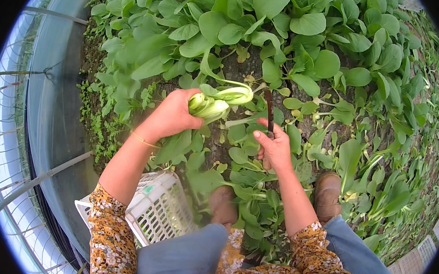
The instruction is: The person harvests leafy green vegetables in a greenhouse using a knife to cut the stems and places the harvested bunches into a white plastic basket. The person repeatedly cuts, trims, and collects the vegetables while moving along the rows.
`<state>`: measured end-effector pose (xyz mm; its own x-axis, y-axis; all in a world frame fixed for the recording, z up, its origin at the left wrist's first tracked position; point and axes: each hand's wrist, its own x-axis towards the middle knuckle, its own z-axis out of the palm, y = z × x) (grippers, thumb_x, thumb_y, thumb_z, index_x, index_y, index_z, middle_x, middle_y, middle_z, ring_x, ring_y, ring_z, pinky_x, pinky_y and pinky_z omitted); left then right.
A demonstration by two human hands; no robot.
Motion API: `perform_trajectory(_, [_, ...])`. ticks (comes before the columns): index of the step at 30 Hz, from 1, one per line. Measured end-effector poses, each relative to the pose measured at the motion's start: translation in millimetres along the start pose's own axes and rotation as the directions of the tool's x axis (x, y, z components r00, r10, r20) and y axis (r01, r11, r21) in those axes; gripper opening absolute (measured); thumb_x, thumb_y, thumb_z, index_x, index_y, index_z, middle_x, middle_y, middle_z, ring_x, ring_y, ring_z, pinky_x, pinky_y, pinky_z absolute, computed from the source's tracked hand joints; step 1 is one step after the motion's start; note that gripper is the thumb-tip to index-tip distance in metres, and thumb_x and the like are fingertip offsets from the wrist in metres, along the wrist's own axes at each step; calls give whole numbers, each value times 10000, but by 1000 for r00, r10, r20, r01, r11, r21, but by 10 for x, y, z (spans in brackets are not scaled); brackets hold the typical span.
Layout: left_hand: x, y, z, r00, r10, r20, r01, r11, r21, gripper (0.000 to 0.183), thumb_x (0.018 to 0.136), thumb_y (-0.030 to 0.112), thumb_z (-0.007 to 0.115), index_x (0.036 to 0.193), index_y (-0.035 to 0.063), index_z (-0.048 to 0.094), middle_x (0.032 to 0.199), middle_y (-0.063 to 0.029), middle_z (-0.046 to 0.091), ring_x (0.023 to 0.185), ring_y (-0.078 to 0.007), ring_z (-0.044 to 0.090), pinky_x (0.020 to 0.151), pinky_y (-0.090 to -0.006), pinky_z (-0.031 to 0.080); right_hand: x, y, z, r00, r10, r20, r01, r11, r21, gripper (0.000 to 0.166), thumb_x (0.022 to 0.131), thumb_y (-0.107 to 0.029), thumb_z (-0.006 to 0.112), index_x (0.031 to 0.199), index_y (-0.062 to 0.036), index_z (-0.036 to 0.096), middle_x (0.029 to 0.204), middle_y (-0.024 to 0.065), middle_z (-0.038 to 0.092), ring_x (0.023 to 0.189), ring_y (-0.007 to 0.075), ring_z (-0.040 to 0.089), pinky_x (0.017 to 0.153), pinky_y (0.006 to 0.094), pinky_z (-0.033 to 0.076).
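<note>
My left hand [177, 112] is closed around a bunch of bok choy [214, 109], its pale stem bases pointing right. One stem at the bunch's right side bends back on itself, its leaf hanging towards the plants behind. In my right hand [274, 147] is a knife [269, 108] with a dark, narrow, slightly curved blade pointing away from me. Its handle is mostly hidden by my fingers. The blade stands apart from the bunch, just right of the stem bases. Loose cut leaves [241, 156] lie on the soil below both hands.
Dense growing bok choy [268, 13] fills the far side. A white slatted plastic crate [159, 209] stands by my left leg, greens showing through its slats. Greenhouse film [59, 85] and a metal pipe [50, 176] line the left. More pale crates [412, 260] stand at lower right.
</note>
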<state>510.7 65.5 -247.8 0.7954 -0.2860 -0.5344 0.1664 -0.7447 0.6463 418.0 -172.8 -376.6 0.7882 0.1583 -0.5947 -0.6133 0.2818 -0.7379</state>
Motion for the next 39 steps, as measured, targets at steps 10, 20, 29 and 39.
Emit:
perform_trajectory(10, [-668,305,-149,972,-47,232,197,704,-682,839,604,38,790,1371,-9,453,1134,-69,640,1048,-162,595,984,-301,425,-161,-774,128,968,-163,192,164,986,11,512,723,-101,791,1182,-19,580,827,15,661,509,49,525,427,196,434])
perform_trajectory(20, [-334,361,330,923,81,376,165,800,-576,888,600,74,771,1413,34,418,1293,-50,555,1117,-122,524,1003,-283,397,-369,-684,84,971,-83,223,93,995,-37,341,796,-133,747,1092,-23,617,714,-23,599,495,36,472,429,199,368])
perform_trajectory(29, [365,498,693,877,411,250,-455,542,706,890,621,68,694,1446,140,367,831,-105,606,735,-276,609,746,-381,481,93,-374,-603,948,-67,-311,57,998,-40,327,963,-388,519,1024,-66,509,826,60,564,446,99,487,368,249,424])
perform_trajectory(39, [1282,362,898,752,654,76,-255,183,950,869,701,65,607,1486,51,234,654,-46,568,577,-200,569,713,-337,456,550,-434,-561,992,-36,-122,5,969,-247,273,985,-318,459,1028,-49,484,823,61,544,443,124,497,365,274,422])
